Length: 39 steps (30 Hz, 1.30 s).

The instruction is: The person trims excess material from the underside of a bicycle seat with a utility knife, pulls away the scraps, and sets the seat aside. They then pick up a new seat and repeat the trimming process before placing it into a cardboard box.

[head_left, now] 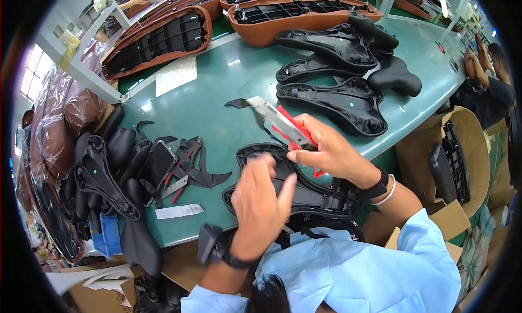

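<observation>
A broad green worktable (217, 90), smooth and slightly glossy, curves across the frame under the fisheye lens. Along its far edge lie long brown seat shells (293, 17), turned underside up to show black ribbed grids inside their rounded rims. Nearer, at the right, a stack of black bicycle saddles (337, 90) rests upside down, their moulded plastic bases matte and teardrop-shaped. A second heap of black saddles (109, 171) crowds the table's left edge, beside bundles wrapped in clear plastic film (54, 133). An open cardboard box (467, 150) stands off the right side, holding dark parts.

At the near edge, directly before the person in a light-blue shirt, sits an upturned black saddle (315, 196), its underside showing a raised rim and rails; it lies flat on the table, partly off the edge toward the body. The left hand (261, 204) presses down on it with fingers loosely spread, blurred. The right hand (331, 152), just above the saddle's nose, is closed around a utility knife (283, 123) with a red-and-grey handle, its metal blade pointing up and left over the tabletop.

Between the two heaps lie red-handled pliers (182, 171), scraps of black trimmed material (209, 177) and a white paper sheet (175, 74).
</observation>
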Motion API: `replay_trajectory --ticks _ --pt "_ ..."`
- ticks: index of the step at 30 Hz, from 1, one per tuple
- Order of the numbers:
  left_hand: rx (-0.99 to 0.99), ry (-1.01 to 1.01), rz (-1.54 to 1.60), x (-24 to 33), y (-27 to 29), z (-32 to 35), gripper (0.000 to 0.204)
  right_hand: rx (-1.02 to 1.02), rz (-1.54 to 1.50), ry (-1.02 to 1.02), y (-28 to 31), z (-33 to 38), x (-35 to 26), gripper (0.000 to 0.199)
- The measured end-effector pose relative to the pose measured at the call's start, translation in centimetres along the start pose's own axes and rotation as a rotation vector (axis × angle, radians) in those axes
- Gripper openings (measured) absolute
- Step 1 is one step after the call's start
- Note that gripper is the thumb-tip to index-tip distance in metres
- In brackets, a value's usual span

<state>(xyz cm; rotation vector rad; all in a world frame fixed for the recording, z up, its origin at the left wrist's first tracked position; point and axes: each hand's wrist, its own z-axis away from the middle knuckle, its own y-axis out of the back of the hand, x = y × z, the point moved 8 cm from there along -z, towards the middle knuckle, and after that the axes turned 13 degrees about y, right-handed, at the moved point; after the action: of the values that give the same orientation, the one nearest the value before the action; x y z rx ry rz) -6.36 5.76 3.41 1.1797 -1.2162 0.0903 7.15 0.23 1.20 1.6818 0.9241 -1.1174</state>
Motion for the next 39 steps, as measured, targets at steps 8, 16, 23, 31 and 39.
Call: replay_trajectory --ticks 8,16,23,31,39 --pt "-0.021 0.125 0.028 -3.7 -2.3 -3.5 0.016 -0.139 0.761 0.264 1.7 2.7 -2.1 0.056" --pt "-0.013 0.595 0.988 -6.9 -2.3 -3.2 0.015 -0.347 1.089 0.141 -1.0 4.5 -2.9 0.065" --pt "0.093 0.276 1.772 -12.0 0.5 -4.1 0.015 -0.22 0.869 -0.093 -2.9 9.4 -3.1 0.063" --pt "-0.178 0.174 0.096 -8.8 0.5 0.4 0.069 0.627 0.206 -0.214 8.0 15.3 0.3 0.05" --pt "-0.54 -0.051 0.65 10.5 -10.1 1.2 0.046 1.399 -0.331 0.183 8.4 28.0 10.5 0.051"
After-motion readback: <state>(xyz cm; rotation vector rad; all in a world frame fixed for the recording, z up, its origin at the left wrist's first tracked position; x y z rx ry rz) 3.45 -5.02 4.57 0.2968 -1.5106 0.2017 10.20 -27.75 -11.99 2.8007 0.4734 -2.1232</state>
